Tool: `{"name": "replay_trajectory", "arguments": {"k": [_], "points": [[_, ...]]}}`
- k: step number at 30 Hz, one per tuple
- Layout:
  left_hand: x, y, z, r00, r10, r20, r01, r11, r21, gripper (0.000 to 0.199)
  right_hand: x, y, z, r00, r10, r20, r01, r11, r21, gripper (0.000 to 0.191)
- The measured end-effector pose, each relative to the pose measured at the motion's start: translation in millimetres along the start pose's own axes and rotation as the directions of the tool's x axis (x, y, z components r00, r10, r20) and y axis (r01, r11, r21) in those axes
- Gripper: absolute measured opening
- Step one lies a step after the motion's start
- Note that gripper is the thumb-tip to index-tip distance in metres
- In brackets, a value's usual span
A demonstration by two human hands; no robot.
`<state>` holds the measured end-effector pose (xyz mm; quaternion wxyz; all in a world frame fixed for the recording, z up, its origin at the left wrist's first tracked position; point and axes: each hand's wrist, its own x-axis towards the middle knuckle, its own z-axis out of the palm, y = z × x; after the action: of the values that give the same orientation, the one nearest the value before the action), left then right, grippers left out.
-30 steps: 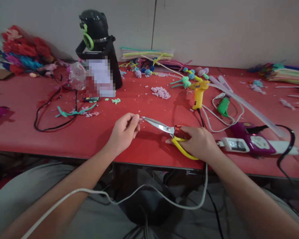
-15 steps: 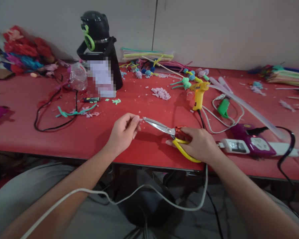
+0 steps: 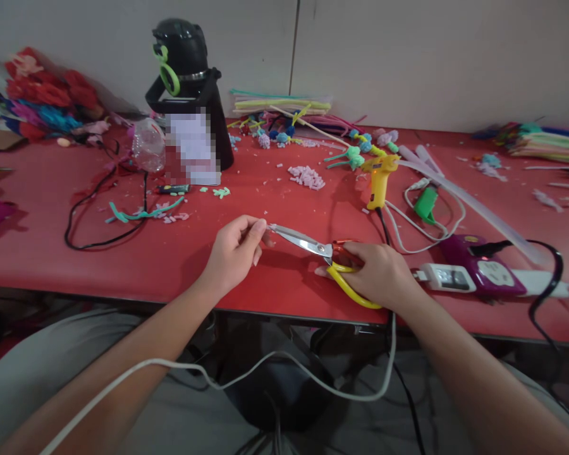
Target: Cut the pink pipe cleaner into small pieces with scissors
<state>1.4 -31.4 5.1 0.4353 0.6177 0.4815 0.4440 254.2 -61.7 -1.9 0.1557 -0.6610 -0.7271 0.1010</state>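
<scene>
My left hand (image 3: 234,253) is closed in a pinch on a short piece of pale pink pipe cleaner, mostly hidden by the thumb and finger. Wrapped in my right hand (image 3: 384,275) are scissors (image 3: 303,241) with one yellow and one red handle. Their blades lie nearly together and point left, with the tips right at my left fingertips, around the pink end. Behind them on the table is a small heap of short pale pink cut pieces (image 3: 306,177).
A yellow glue gun (image 3: 378,181) stands behind my right hand, near a purple power socket (image 3: 490,268) and cables. A black bottle (image 3: 213,126) stands at back left. Bundled pipe cleaners (image 3: 284,103) lie along the wall. A white cable (image 3: 265,357) hangs across my lap.
The scissor tips have moved slightly left, closer to my left fingertips, and less of the pink piece shows. A yellow-tipped object has come into view at the far left.
</scene>
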Motion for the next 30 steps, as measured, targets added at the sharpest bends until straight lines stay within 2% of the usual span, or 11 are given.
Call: {"name": "replay_trajectory", "arguments": {"k": [12, 20, 30], "points": [[-0.1, 1.6, 0.4, 1.0, 0.001, 0.003, -0.001, 1.0, 0.007, 0.027, 0.2, 1.8, 2.6, 0.999, -0.02, -0.032, 0.019, 1.0, -0.022, 0.065], [-0.4, 3.6, 1.7, 1.0, -0.019, 0.007, 0.019, 1.0, -0.006, 0.026, 1.6, 2.5, 2.5, 1.0, 0.02, -0.01, -0.02, 1.0, -0.015, 0.067], [-0.4, 4.0, 0.5, 0.999, -0.04, 0.002, 0.04, 0.999, -0.018, 0.025, -1.6, 2.5, -0.6, 1.0, -0.016, 0.002, 0.016, 0.999, 0.037, 0.069]]}}
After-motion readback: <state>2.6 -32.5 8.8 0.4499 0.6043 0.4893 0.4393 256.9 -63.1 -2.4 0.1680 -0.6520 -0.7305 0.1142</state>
